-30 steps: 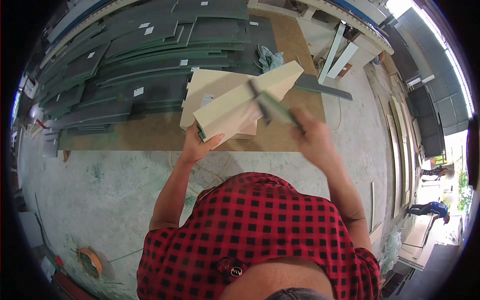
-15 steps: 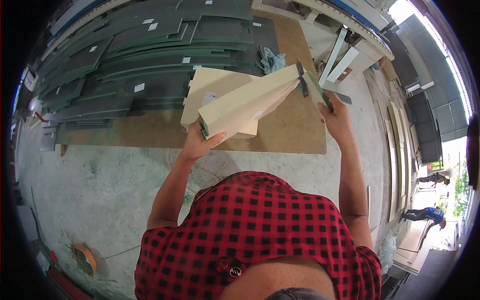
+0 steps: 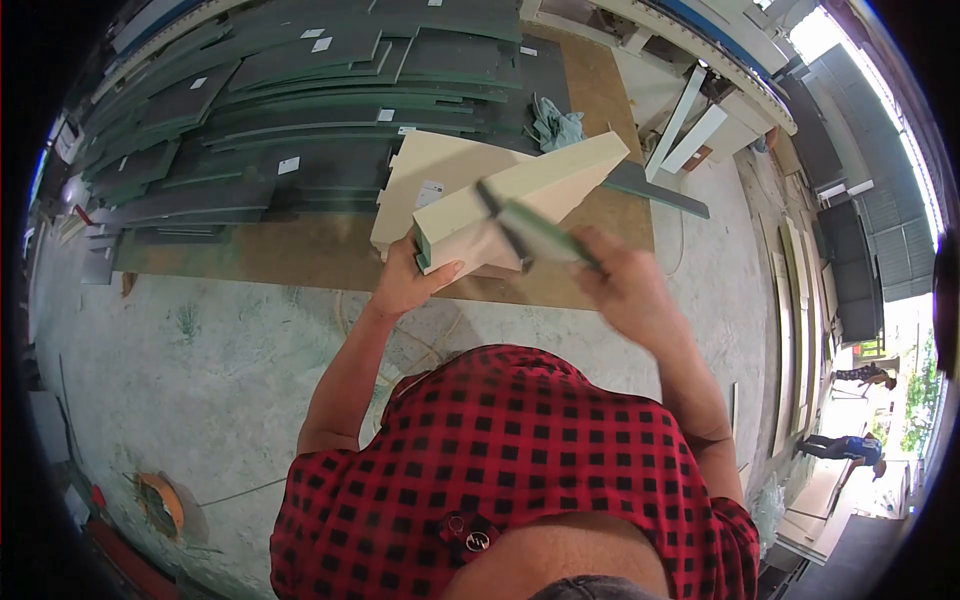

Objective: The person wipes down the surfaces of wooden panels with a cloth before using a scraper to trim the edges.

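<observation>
My left hand (image 3: 405, 278) is closed around the near left end of a thick cream board (image 3: 530, 190) with a green end face, tilted up to the right. A wider cream panel (image 3: 405, 180) with a white label lies beneath it. My right hand (image 3: 625, 280), blurred by motion, is wrapped round a flat green strip tool (image 3: 548, 232). A dark crossbar (image 3: 500, 222) sits at the tool's far end, in front of the board's near long face; whether it touches cannot be made out.
Dark green panels (image 3: 310, 125), several with white labels, lie stacked at the back left on a brown sheet (image 3: 230, 255). A grey-green cloth (image 3: 555, 125) lies beyond the board. Long planks (image 3: 795, 330) stretch along the right. Two people (image 3: 845, 448) are far right.
My right hand has brought the tool left and towards me, from the board's far end to about its middle. My left hand keeps its grip; the view has shifted slightly.
</observation>
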`<action>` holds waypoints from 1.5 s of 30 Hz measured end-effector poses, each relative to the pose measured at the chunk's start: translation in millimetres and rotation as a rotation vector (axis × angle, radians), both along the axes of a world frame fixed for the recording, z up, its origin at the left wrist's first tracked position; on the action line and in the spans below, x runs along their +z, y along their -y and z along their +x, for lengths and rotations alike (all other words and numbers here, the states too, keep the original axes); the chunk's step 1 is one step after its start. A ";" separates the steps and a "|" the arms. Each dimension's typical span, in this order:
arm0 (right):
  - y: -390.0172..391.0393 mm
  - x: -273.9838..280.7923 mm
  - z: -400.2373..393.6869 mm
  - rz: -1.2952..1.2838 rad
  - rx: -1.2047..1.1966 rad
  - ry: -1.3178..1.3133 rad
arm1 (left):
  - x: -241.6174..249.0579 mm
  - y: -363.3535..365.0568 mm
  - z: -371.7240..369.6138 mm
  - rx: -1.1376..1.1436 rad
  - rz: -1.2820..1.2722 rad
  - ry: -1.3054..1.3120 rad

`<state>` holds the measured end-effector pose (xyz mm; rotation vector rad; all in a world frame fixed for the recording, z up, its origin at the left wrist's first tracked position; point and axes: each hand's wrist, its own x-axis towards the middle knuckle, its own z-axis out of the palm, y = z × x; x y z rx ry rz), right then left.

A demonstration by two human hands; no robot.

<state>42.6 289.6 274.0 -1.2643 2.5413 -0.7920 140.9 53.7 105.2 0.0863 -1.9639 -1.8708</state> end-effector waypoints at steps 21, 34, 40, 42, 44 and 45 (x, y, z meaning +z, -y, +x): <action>-11.4 -10.1 -25.2 -0.093 0.004 -0.016 | -3.5 -0.2 -1.2 0.049 -0.085 -0.007; -4.3 -21.0 -7.4 -0.082 -0.036 -0.030 | -11.3 5.1 -5.0 0.002 -0.024 0.060; -5.5 -24.5 -18.3 -0.143 0.046 0.052 | -7.8 3.2 -3.8 -0.012 -0.011 0.063; -18.9 -31.1 -37.8 -0.218 -0.050 0.158 | -4.8 3.6 -4.8 -0.013 -0.029 0.046; -35.5 -45.3 -60.4 -0.289 -0.173 0.260 | -2.3 3.1 -6.5 -0.020 -0.048 0.029; -41.7 -48.9 -66.4 -0.351 -0.289 0.368 | -1.8 1.9 -6.3 -0.011 -0.033 0.032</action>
